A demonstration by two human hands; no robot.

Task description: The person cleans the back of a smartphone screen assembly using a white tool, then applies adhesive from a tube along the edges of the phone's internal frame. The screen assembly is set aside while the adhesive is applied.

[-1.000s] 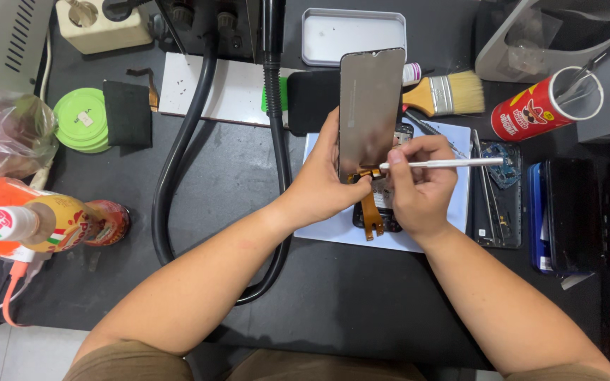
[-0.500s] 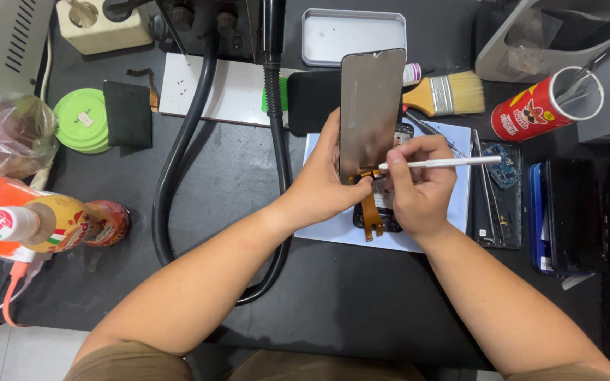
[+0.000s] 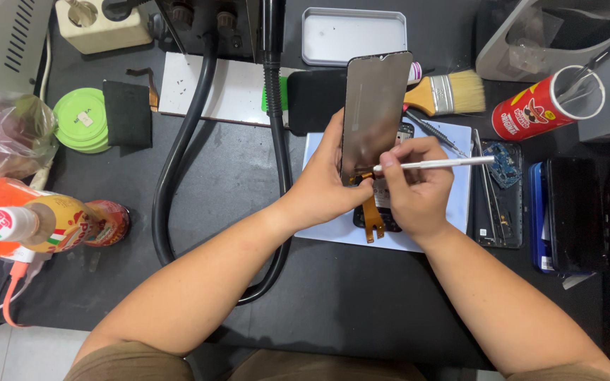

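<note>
Left hand pinches the dark phone screen upright at centre frame, long axis running top to bottom, while the right hand grips a white tool lying crosswise, tip at the screen's lower edge.

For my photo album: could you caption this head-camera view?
Left hand tilts a dark phone screen upright while right hand works a white tool at its base.
</note>
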